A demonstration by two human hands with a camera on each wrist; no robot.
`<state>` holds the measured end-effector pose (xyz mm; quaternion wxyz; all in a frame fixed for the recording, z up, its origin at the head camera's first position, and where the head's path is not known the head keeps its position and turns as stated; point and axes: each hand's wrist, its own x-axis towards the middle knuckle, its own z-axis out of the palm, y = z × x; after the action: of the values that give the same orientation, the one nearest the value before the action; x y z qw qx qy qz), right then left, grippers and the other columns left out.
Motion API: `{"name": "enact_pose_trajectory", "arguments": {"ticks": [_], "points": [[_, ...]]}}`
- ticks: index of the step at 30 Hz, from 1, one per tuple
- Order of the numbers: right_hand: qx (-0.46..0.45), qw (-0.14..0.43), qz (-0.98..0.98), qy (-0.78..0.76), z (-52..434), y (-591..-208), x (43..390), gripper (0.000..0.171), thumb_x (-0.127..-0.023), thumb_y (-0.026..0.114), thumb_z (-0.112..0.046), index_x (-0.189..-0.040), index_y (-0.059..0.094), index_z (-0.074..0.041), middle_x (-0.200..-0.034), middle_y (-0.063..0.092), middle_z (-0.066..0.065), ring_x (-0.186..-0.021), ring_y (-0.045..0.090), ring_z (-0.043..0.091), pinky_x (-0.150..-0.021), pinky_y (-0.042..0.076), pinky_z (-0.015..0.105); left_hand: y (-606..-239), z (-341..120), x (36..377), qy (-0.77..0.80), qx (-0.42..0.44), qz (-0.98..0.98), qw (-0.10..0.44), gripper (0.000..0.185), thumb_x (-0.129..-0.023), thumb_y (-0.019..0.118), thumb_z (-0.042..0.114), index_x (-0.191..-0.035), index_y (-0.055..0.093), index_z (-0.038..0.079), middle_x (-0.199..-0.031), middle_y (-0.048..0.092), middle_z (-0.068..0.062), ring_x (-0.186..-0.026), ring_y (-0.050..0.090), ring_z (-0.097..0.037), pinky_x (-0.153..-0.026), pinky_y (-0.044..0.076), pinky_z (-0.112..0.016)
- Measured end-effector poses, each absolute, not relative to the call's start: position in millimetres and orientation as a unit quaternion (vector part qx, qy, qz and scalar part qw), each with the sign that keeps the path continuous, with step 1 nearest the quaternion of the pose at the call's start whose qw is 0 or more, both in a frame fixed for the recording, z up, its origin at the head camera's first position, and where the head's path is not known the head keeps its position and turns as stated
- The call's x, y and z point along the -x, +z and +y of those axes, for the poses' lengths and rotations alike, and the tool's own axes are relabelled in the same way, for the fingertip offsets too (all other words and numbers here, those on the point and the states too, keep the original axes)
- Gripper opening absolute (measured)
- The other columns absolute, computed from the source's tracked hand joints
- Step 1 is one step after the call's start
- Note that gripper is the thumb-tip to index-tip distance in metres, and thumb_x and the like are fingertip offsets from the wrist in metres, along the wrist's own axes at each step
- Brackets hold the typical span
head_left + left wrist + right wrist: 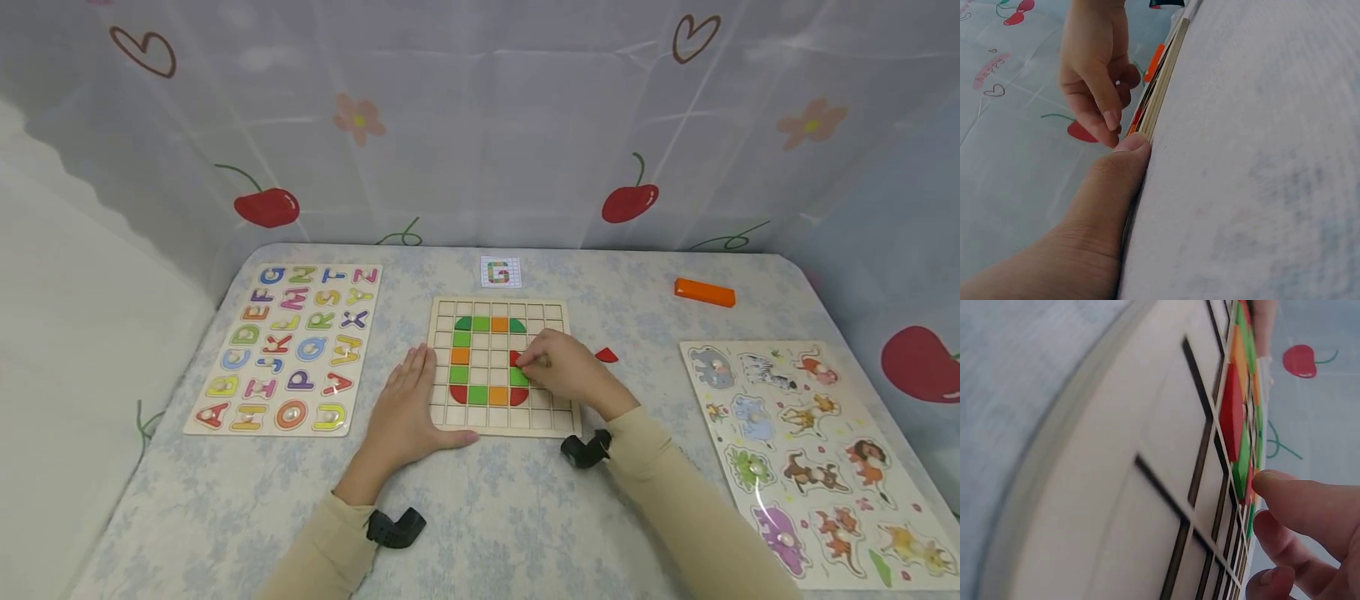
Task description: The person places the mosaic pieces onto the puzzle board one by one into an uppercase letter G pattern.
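A wooden grid board [543, 422] lies on the table, with red, green and orange tiles forming a rounded outline on it. My left hand [405, 417] rests along its left side, fingers straight, the thumb [1132, 142] against the front edge. At the outline's right side my right hand [566, 371] pinches a red tile [514, 358] with thumb and curled fingers, just above a green tile [518, 377]. In the right wrist view the thumb [1272, 485] meets the tile row; the fingers partly hide the tile. A loose red rounded piece [606, 356] lies right of the board.
Behind the board lies a small pattern card [500, 272]. An alphabet puzzle board [341, 430] is at the left, an animal puzzle board [693, 350] at the right. An orange block [705, 292] lies at the back right. A printed curtain [480, 125] hangs behind the table.
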<state>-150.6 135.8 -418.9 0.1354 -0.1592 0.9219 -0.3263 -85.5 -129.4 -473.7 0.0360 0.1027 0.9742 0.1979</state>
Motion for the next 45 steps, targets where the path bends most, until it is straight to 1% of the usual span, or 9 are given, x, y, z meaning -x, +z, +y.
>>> {"name": "enact_pose_trajectory", "arguments": {"ticks": [6, 9, 14, 18, 23, 30, 37, 40, 45], "points": [[0.124, 0.106, 0.937, -0.309, 171.0, -416.0, 149.0, 0.032, -0.095, 0.065, -0.016, -0.127, 0.064, -0.014, -0.108, 0.061, 0.006, -0.089, 0.054, 0.024, -0.074, 0.047, 0.035, -471.7, -130.3, 86.8, 0.199, -0.105, 0.974, 0.031, 0.14, -0.061, 0.067, 0.086, -0.159, 0.009, 0.005, -0.168, 0.007, -0.01, -0.157, 0.005, -0.025, -0.127, 0.013, -0.046], [0.112, 0.086, 0.949, -0.281, 190.9, -417.1, 149.9, 0.036, -0.095, 0.065, -0.013, -0.131, 0.062, -0.01, -0.116, 0.06, 0.012, -0.095, 0.058, 0.027, -0.079, 0.05, 0.04, -472.0, -130.7, 87.0, 0.196, -0.105, 0.974, 0.033, 0.141, -0.06, 0.066, 0.088, -0.159, 0.009, 0.005, -0.168, 0.007, -0.01, -0.157, 0.004, -0.025, -0.127, 0.013, -0.045], [0.117, 0.082, 0.966, -0.214, 213.7, -418.9, 149.5, 0.033, -0.094, 0.064, -0.008, -0.127, 0.065, -0.006, -0.122, 0.058, 0.017, -0.1, 0.06, 0.031, -0.085, 0.052, 0.048, -472.2, -130.8, 87.3, 0.194, -0.103, 0.975, 0.036, 0.142, -0.06, 0.065, 0.089, -0.159, 0.008, 0.005, -0.168, 0.006, -0.01, -0.157, 0.004, -0.024, -0.127, 0.012, -0.045], [0.102, 0.096, 0.971, -0.195, 220.3, -419.8, 147.8, 0.029, -0.093, 0.067, -0.011, -0.121, 0.069, -0.005, -0.118, 0.063, 0.018, -0.103, 0.061, 0.033, -0.088, 0.052, 0.05, -472.3, -130.6, 87.4, 0.192, -0.103, 0.975, 0.035, 0.142, -0.06, 0.065, 0.089, -0.159, 0.008, 0.005, -0.168, 0.006, -0.01, -0.157, 0.004, -0.024, -0.127, 0.012, -0.045], [0.078, 0.094, 0.97, -0.21, 225.7, -423.4, 145.2, 0.021, -0.091, 0.073, -0.019, -0.108, 0.071, -0.008, -0.109, 0.068, 0.015, -0.096, 0.062, 0.031, -0.082, 0.052, 0.047, -472.9, -130.8, 87.3, 0.194, -0.105, 0.975, 0.033, 0.141, -0.06, 0.065, 0.088, -0.159, 0.009, 0.004, -0.168, 0.007, -0.01, -0.157, 0.005, -0.025, -0.127, 0.013, -0.045], [0.066, 0.097, 0.965, -0.236, 227.9, -424.5, 142.7, 0.017, -0.09, 0.074, -0.023, -0.099, 0.064, -0.012, -0.098, 0.067, 0.008, -0.08, 0.056, 0.023, -0.067, 0.046, 0.034, -474.2, -130.6, 86.2, 0.197, -0.104, 0.974, 0.035, 0.142, -0.06, 0.065, 0.089, -0.159, 0.008, 0.005, -0.168, 0.006, -0.009, -0.157, 0.004, -0.025, -0.127, 0.012, -0.045], [0.098, 0.1, 0.944, -0.298, 222.4, -423.4, 142.5, 0.02, -0.095, 0.066, -0.016, -0.114, 0.064, -0.011, -0.106, 0.066, 0.014, -0.089, 0.058, 0.026, -0.074, 0.047, 0.036, -473.6, -130.4, 85.5, 0.201, -0.102, 0.974, 0.034, 0.142, -0.06, 0.066, 0.088, -0.16, 0.007, 0.005, -0.169, 0.006, -0.009, -0.157, 0.004, -0.024, -0.127, 0.012, -0.045], [0.116, 0.089, 0.938, -0.314, 217.7, -423.1, 143.4, 0.024, -0.096, 0.066, -0.016, -0.12, 0.065, -0.011, -0.105, 0.066, 0.016, -0.085, 0.058, 0.025, -0.071, 0.047, 0.035, -472.2, -130.1, 84.6, 0.207, -0.102, 0.972, 0.036, 0.142, -0.06, 0.067, 0.087, -0.159, 0.007, 0.005, -0.169, 0.006, -0.009, -0.157, 0.003, -0.024, -0.127, 0.012, -0.046], [0.106, 0.083, 0.927, -0.349, 207.5, -423.5, 146.5, 0.026, -0.094, 0.069, -0.02, -0.119, 0.063, -0.012, -0.095, 0.062, 0.011, -0.075, 0.052, 0.022, -0.064, 0.043, 0.03, -471.1, -129.3, 83.8, 0.213, -0.102, 0.971, 0.038, 0.142, -0.06, 0.068, 0.086, -0.159, 0.007, 0.004, -0.169, 0.006, -0.01, -0.157, 0.003, -0.024, -0.127, 0.012, -0.046]]}}
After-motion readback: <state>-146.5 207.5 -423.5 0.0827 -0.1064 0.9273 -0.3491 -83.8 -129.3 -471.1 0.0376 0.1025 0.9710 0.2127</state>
